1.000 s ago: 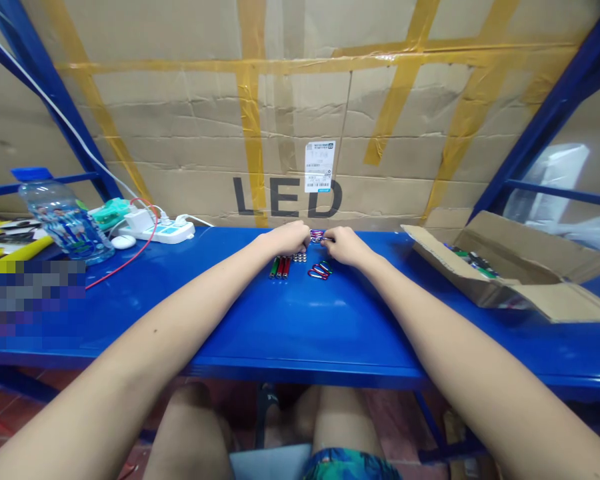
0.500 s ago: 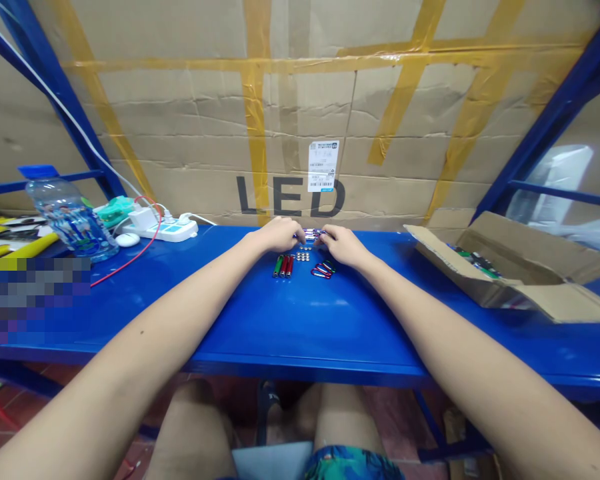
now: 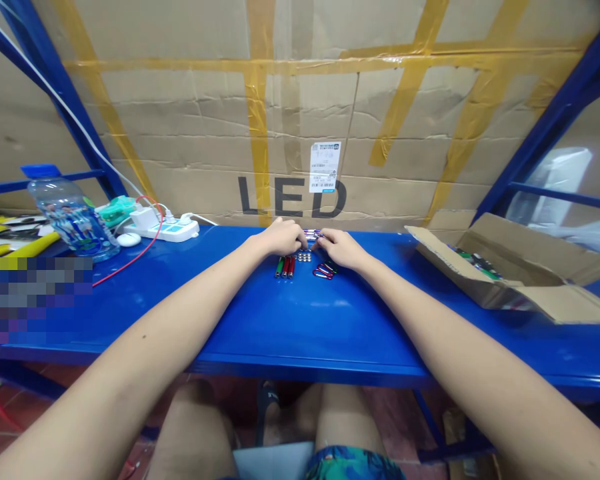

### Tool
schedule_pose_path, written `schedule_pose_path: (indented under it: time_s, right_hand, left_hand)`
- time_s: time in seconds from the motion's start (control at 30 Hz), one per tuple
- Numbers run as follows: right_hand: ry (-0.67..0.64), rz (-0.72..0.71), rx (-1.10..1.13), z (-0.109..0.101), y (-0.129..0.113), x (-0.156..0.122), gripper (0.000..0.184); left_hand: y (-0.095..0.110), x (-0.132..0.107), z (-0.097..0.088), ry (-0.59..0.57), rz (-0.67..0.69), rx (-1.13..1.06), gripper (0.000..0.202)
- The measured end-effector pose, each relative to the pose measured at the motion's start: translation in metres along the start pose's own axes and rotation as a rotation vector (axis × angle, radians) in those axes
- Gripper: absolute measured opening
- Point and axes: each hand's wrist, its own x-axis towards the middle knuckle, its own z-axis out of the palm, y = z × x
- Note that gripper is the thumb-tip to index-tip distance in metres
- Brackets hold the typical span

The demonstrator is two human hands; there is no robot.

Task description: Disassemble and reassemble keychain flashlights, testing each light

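Head cam: glossy tubes [image 3: 285, 267] and loopy carabiners [image 3: 324, 271] flank round silvery bits [image 3: 305, 257] on smooth blue table [image 3: 310, 330]; left hand [image 3: 283, 237] and right hand [image 3: 341, 247] curled fingers-down, just apart, can't tell if gripping.

Looks like a wkshop or storeroom corner. Backed by a lg. taped carton [image 3: 190, 133] marked "LED" w/ a shipping label [image 3: 325, 167]. Fitted w/ a blue metal bench [image 3: 305, 333] in a matching frame [image 3: 530, 143], laid w/ sm. grps of carabiners [image 3: 324, 271] & coloured tubes [image 3: 285, 267], plus pwr strip [image 3: 180, 231]. Stocked w/ yellow-handled items [image 3: 37, 245], prob. tools, & an open cardbd box [image 3: 505, 237] of sm. parts [image 3: 475, 262]. Floored in reddish tile [image 3: 390, 417].
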Motion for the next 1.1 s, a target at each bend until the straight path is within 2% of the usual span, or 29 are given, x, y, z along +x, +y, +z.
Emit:
schedule_pose_path:
  time_s: [0.9, 1.1]
  right_hand:
    - [-0.012, -0.009, 0.022, 0.001, -0.006, -0.001, 0.026]
    - [0.062, 0.022, 0.042, -0.006, -0.003, -0.002, 0.026]
  left_hand:
    - [-0.001, -0.005, -0.001, 0.005, -0.013, -0.062, 0.037]
    - [-0.017, -0.010, -0.008, 0.088, -0.027, -0.139, 0.032]
